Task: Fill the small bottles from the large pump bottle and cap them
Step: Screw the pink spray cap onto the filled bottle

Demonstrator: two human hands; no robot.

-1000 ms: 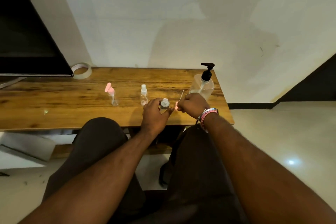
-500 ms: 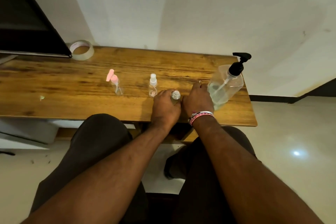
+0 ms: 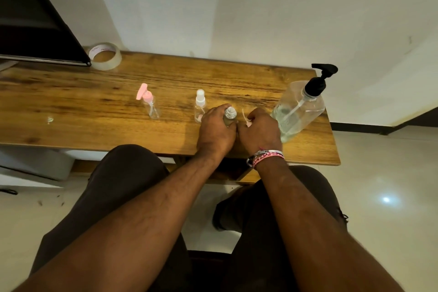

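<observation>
Left hand (image 3: 214, 129) around an uncapped small bottle (image 3: 230, 116), right hand (image 3: 259, 129) (fingers curled) pinching its pink cap (image 3: 248, 123).

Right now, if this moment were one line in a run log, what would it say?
stage: capping | left hand: grips uncapped small bottle | right hand: holds pink cap with tube | pump bottle: right, on table

On the desk (image 3: 94, 106), a row runs left to right: a pump-top small bottle (image 3: 149, 105), a spray-top small bottle (image 3: 199, 106), an uncapped small bottle (image 3: 229, 116) between the left hand (image 3: 214, 129) and right hand (image 3: 259, 131), then the large pump bottle (image 3: 299, 108) at the right end, with a tape roll (image 3: 105, 55) far back left.
</observation>
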